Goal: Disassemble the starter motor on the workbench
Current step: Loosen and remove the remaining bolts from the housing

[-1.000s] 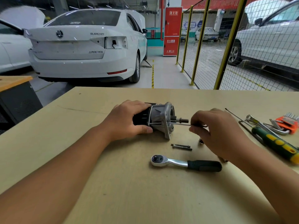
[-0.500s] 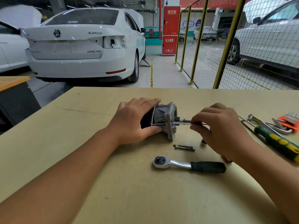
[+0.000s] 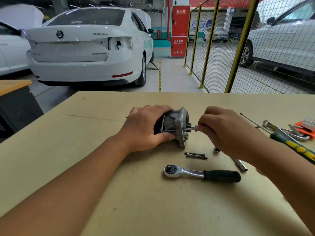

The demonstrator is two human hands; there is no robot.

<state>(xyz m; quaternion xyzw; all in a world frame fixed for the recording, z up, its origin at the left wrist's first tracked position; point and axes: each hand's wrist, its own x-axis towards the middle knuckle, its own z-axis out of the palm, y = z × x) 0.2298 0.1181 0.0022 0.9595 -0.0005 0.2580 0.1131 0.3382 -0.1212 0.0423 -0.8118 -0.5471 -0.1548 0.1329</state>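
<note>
The starter motor (image 3: 177, 126) lies on its side on the workbench (image 3: 102, 176), its silver flanged end facing right. My left hand (image 3: 146, 127) grips its black body from above, thumb along the near side. My right hand (image 3: 219, 128) pinches the head of a long through bolt (image 3: 191, 128) that sticks out of the flange beside the short shaft. A second rod runs along the housing's near side.
Two loose bolts (image 3: 196, 155) lie just in front of the motor. A ratchet wrench (image 3: 202, 173) with black handle lies nearer me, a socket extension (image 3: 241, 165) under my right wrist. A green-yellow screwdriver (image 3: 293, 146), wrenches (image 3: 279, 129) and an orange hex-key set (image 3: 306, 126) lie at the right.
My right hand has moved left, closer to the flange, so less of the bolt shows. My left hand has shifted further over the motor body.
</note>
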